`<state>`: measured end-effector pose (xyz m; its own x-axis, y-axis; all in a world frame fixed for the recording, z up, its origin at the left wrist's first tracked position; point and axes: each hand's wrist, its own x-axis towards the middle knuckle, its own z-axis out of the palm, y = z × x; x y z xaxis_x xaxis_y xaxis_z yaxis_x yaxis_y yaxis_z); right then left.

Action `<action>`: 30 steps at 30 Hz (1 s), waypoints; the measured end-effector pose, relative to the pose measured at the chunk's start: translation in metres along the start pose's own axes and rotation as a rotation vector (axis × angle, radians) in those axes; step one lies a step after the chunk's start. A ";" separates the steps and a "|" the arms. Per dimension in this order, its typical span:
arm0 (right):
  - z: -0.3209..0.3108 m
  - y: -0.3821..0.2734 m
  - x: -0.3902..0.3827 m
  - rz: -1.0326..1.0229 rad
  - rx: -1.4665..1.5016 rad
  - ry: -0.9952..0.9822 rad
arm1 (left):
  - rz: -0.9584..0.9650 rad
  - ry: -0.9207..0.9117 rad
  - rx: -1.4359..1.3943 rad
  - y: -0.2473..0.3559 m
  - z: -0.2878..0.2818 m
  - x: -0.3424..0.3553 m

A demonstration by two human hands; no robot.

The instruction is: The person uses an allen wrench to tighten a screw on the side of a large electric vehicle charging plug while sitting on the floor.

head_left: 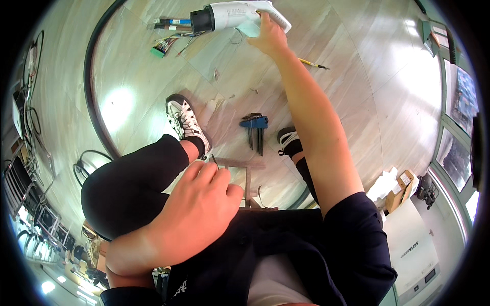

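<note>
My right hand (pixel 270 38) reaches up to a white connector housing (pixel 229 14) with a black collar and grips its right end, beside a pale translucent piece. Thick blue and dark wires (pixel 173 23) stick out of the collar, along with thinner wires and a green connector (pixel 161 48). My left hand (pixel 196 204) is curled around a thin dark rod (pixel 214 160), mostly hidden in the fingers, above my left thigh. A blue holder of hex keys (pixel 254 122) lies on the floor between my feet. A yellow wire (pixel 311 63) lies near my right forearm.
A thick black cable (pixel 91 66) curves along the left over the tiled floor (pixel 367 46). Chairs (pixel 20 183) and tangled cables stand at the far left. Cardboard boxes (pixel 400 188), papers and a white cabinet (pixel 408 245) are at the lower right, beside glazed panels (pixel 454 143).
</note>
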<state>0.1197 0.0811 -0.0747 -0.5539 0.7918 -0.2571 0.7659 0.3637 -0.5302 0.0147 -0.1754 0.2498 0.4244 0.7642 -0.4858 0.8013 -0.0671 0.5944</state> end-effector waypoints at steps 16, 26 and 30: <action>0.053 0.035 -0.117 -0.171 -0.255 0.252 | 0.060 0.158 -0.002 -0.022 0.007 -0.041; 0.143 0.015 -0.284 0.677 0.027 -0.056 | -0.003 0.035 -0.042 -0.017 -0.002 -0.045; 0.152 0.025 -0.280 0.580 0.105 -0.038 | 0.016 0.119 -0.069 -0.024 0.001 -0.039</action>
<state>0.2447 -0.2057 -0.1386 -0.0665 0.8281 -0.5566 0.9119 -0.1761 -0.3708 -0.0204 -0.2048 0.2542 0.3807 0.8343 -0.3988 0.7624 -0.0391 0.6459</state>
